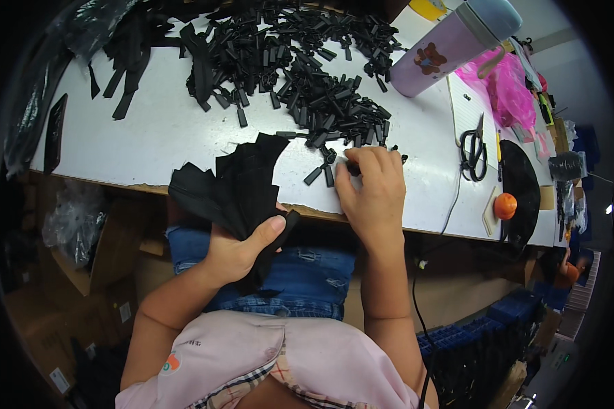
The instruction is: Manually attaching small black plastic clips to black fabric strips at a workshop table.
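Observation:
My left hand [242, 249] is closed around a fanned bundle of black fabric strips [242, 184], thumb across the top. The strips spread over the table's front edge, and their lower ends hang above my lap. My right hand [374, 191] rests at the near edge of a heap of small black zipper sliders [327, 102] with long flat pulls. Its thumb and forefinger come together on a dark zipper slider [353, 168], mostly hidden by the fingers. A few loose zipper sliders [320, 170] lie just left of that hand.
A lilac bottle [450, 51] stands behind the heap on the white table [164, 136]. Scissors [473, 153], a notebook [465, 102], a pink plastic bag [508, 88] and an orange fruit [505, 206] are at right. More black strips [126, 68] and a phone [56, 133] lie at left.

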Available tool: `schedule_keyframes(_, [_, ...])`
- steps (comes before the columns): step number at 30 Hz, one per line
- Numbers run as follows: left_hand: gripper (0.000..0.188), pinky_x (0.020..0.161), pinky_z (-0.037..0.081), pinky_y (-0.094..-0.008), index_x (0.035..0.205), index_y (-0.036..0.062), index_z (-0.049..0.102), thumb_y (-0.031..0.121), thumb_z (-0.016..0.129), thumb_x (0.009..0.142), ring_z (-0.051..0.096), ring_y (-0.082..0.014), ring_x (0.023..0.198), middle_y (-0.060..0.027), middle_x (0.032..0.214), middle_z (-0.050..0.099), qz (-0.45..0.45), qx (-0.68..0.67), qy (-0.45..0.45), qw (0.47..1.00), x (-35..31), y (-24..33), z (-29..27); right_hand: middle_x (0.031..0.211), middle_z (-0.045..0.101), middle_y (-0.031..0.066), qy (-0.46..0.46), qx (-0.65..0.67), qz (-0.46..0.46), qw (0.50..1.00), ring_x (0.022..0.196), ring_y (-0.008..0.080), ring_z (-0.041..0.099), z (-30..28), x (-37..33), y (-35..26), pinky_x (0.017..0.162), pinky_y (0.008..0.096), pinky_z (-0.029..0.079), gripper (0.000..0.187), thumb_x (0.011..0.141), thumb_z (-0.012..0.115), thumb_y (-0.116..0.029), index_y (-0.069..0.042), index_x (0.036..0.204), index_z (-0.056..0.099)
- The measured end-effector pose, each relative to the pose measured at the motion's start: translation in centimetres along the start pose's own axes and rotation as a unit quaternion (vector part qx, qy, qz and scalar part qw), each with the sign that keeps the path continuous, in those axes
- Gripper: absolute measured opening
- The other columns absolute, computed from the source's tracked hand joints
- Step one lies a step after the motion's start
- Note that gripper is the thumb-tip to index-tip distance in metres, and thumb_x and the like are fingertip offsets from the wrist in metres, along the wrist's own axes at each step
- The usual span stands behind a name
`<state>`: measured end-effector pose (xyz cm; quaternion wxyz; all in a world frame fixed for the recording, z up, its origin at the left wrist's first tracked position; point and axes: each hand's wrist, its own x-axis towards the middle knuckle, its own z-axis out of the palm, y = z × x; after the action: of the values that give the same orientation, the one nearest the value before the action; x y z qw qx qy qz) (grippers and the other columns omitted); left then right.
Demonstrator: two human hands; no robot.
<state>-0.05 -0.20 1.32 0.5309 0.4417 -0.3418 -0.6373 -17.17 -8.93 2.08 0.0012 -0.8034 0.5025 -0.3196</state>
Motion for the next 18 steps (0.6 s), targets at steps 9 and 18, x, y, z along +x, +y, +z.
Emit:
schedule_keyframes(9, [0.018,0.065,0.039,-0.0196,0.090,0.0034,0.051,0.009,0.060,0.075,0.047,-0.0069,0.072,-0.0011,0.080,0.051,0.075,0.095,0.039,0.992,0.2,-0.3,-0.2,0.077,0.048,0.0116,-0.023,0.023,0.018,0.999,0.072,0.0258,0.046,-0.6,-1.1,-0.4,0.061,0.0342,0.041,0.016,0.067,0.059,-0.002,0.002,0.081,0.054])
schedule_keyframes(18, [0.017,0.071,0.042,-0.0218,0.092,0.0011,0.055,0.007,0.060,0.076,0.051,-0.0086,0.079,-0.0029,0.086,0.056,0.070,0.079,0.032,0.994,0.1,-0.6,-0.6,0.069,0.047,0.0118,-0.052,-0.048,0.036,0.997,0.063,0.0269,0.048,-1.3,-1.6,-1.0,0.053,0.0345,0.042,0.009,0.066,0.055,0.002,-0.001,0.072,0.049])
